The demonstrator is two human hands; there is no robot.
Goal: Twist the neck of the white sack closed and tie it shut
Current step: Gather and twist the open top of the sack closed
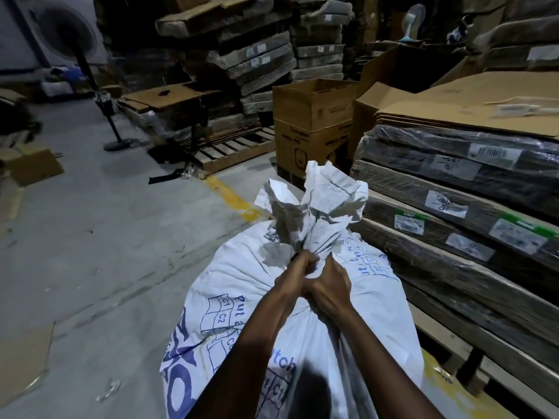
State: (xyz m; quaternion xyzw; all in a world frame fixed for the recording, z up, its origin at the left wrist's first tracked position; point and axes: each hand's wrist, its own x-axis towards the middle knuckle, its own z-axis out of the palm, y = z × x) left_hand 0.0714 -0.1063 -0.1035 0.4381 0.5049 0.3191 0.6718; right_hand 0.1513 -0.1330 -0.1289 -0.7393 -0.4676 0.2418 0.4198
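A full white sack (242, 297) with blue print stands on the concrete floor right in front of me. Its gathered neck (314, 213) bunches upward into a crumpled tuft above my hands. My left hand (298, 272) grips the neck from the left. Pressed against it, my right hand (328, 287) is wrapped round the neck from the right. Both fists squeeze the fabric at the same spot, just below the tuft. No string or tie is visible.
Stacks of wrapped flat cardboard (453, 182) stand close on the right. Open cartons (314, 122) stand behind the sack. A wooden pallet (230, 149) and a standing fan (115, 143) stand further back. The concrete floor (90, 237) with a yellow line (233, 198) stretches to the left.
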